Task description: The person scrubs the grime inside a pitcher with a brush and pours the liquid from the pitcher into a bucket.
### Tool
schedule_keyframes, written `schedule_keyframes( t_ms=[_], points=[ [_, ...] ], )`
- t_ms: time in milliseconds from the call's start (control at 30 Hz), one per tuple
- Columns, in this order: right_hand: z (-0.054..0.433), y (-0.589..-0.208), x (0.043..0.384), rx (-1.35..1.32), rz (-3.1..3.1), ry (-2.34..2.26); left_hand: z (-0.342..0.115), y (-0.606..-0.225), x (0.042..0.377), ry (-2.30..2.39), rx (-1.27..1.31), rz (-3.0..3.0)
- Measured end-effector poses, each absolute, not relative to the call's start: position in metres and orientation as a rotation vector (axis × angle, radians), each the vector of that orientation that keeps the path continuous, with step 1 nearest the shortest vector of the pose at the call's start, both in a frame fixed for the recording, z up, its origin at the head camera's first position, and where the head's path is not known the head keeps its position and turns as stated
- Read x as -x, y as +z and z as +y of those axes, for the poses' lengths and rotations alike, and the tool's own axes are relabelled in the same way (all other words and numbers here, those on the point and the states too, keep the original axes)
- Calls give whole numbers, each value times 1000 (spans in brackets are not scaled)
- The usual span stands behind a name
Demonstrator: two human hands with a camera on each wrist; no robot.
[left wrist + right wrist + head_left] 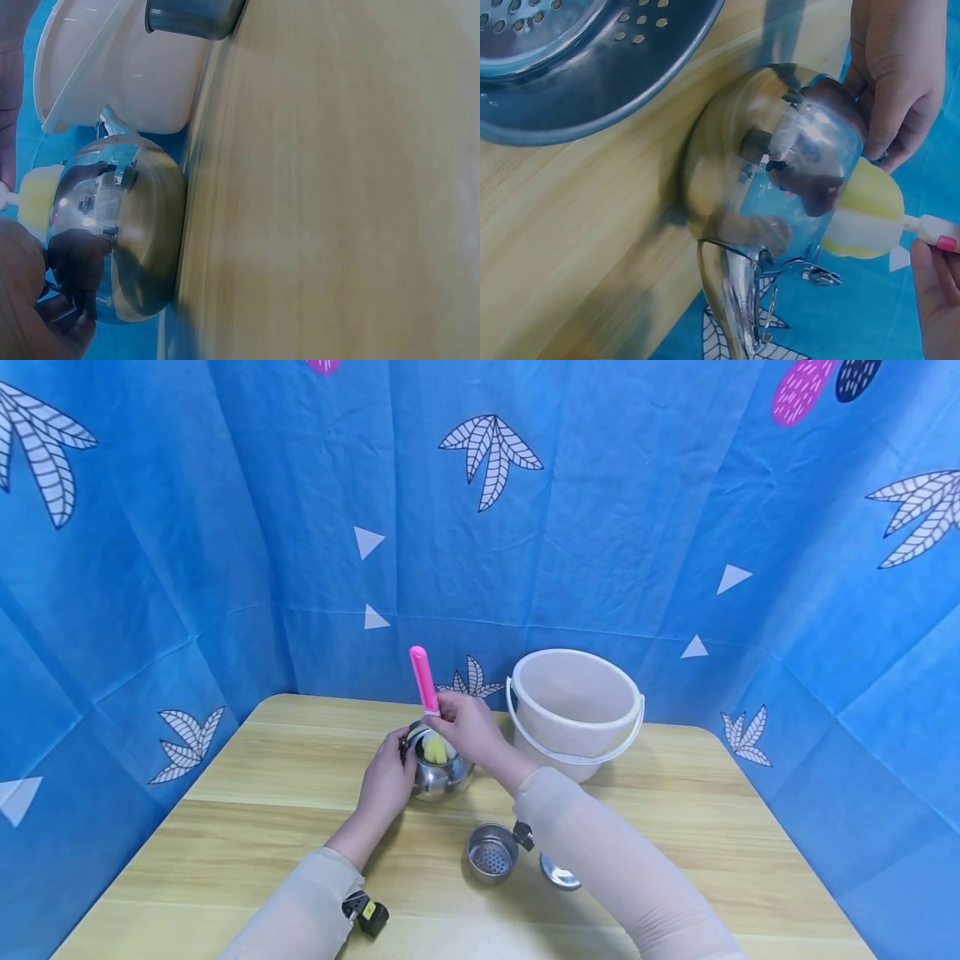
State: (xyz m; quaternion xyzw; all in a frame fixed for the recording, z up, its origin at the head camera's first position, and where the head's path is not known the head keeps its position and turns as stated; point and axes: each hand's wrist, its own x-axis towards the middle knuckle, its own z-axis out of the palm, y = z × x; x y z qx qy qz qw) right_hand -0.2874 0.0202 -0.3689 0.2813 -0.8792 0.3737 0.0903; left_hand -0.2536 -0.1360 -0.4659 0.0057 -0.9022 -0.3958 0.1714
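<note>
A shiny metal teapot stands on the wooden table, its spout showing in the right wrist view. My left hand grips it at the handle side, fingers close to the rim. My right hand pinches the pink handle of a sponge brush near its lower end. The brush's yellow and white sponge head is at the pot's mouth, partly inside. Nearer to me lie a round metal strainer basket with a perforated bottom and a small metal lid, partly covered by my right sleeve.
Behind my right forearm stands a white bucket with its handle hanging down in front. A blue patterned curtain encloses the back and sides of the table.
</note>
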Motion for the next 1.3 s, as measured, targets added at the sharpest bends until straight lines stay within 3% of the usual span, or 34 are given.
schedule_keyframes(
  t_ms=[1300],
  points=[
    [18,-369,287,-822,-2618,1203,-137,-468,254,-1123,-7,-2556]
  ],
)
